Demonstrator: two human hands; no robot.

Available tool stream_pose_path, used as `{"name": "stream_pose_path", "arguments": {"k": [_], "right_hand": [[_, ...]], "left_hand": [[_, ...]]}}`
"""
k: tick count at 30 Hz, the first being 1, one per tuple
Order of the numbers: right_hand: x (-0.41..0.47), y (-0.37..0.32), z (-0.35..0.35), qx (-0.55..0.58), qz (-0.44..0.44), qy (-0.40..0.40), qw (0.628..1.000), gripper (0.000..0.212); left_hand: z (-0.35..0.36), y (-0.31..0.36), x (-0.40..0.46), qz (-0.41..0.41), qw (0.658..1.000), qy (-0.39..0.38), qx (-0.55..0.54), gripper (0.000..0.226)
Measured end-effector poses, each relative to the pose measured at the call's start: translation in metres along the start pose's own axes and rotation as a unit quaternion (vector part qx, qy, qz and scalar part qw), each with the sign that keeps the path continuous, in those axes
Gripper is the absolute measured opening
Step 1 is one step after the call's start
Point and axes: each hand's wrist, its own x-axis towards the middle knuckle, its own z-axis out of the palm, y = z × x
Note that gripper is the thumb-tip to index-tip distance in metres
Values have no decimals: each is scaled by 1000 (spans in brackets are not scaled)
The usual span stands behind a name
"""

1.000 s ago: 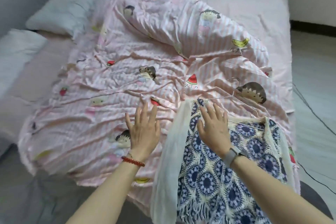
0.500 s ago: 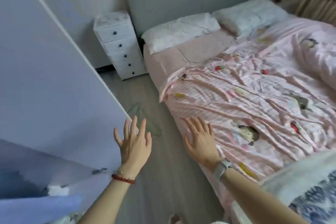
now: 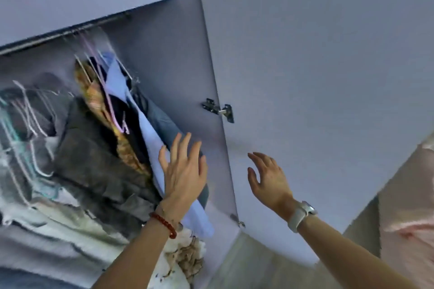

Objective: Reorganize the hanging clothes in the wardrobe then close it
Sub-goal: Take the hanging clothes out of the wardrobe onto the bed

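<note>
Clothes on thin wire and pink hangers (image 3: 105, 101) fill the open pale lilac wardrobe (image 3: 150, 58), packed under a dark metal hanging rail (image 3: 58, 34) that runs beneath a shelf board. At the right end of the row hangs a light blue shirt (image 3: 150, 134), with a slate-blue garment (image 3: 155, 112) behind it against the wardrobe's side wall. Just left of the shirt are a black garment and an orange-and-yellow patterned one (image 3: 94, 94), then a dark grey coat (image 3: 94, 159). Further left the clothes blur into grey, white and teal streaks, too smeared to tell apart. A cream piece with brown print (image 3: 187, 258) shows low down, below the shirt's hem.

The left hand (image 3: 183, 176), with a red beaded bracelet (image 3: 164, 224) at the wrist, is raised with fingers straight and spread, lying in front of the light blue shirt; whether it touches the cloth cannot be told. The right hand (image 3: 267, 178), with a white-strapped watch (image 3: 300, 214) on its wrist, is held up with fingers loosely spread in front of the open wardrobe door (image 3: 317, 54), holding nothing. A metal hinge (image 3: 218, 110) joins the door to the wardrobe's side wall. At the lower right a pink bed cover (image 3: 408, 218) shows past the door's edge, above pale wooden floor (image 3: 253, 270).
</note>
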Motion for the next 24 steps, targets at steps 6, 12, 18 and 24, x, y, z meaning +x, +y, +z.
{"name": "stream_pose_path", "arguments": {"k": [6,12,18,24], "right_hand": [[122,-69,22,117,-117,-46,985,48],[210,-163,51,183,-198,-80,960,43],[251,-220,75,136,-194,-145,961,54],[272,-226,73,74,-164,-190,965,42]], "left_hand": [[-30,-67,79,-103,985,49,128,44],[-60,-106,95,-179,965,33,188,52],[-57,-131,80,-209,974,27,80,53],[-35,-123,84,-241,970,19,-3,55]]}}
